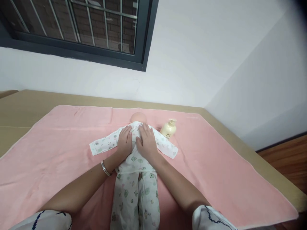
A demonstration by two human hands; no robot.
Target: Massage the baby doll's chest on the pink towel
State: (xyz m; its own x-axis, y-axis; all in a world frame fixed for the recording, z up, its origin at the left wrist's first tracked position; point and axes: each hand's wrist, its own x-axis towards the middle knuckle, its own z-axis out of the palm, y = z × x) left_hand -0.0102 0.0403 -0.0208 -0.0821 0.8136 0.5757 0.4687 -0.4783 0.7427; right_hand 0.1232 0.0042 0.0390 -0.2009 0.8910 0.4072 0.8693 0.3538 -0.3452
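A baby doll (135,158) with a smooth bald head (138,117) lies stretched out in a white printed top and trousers (124,195). Its sleeves spread to both sides and no hands show at the cuffs. My left hand (124,140) rests flat on the upper left of the top, fingers pointing toward the head. On the upper right, my right hand (146,142) lies flat too, fingers extended and thumb turned inward. Neither hand grips anything. Just beyond the right sleeve is a cream pump bottle (169,128) with dark lettering.
Under the doll is a pink blanket (203,166) with pale edging, laid over a tan surface (43,99). A white wall (182,57) rises behind, with a dark-framed barred window (141,60) at upper left. Brown wood (287,156) stands at the right.
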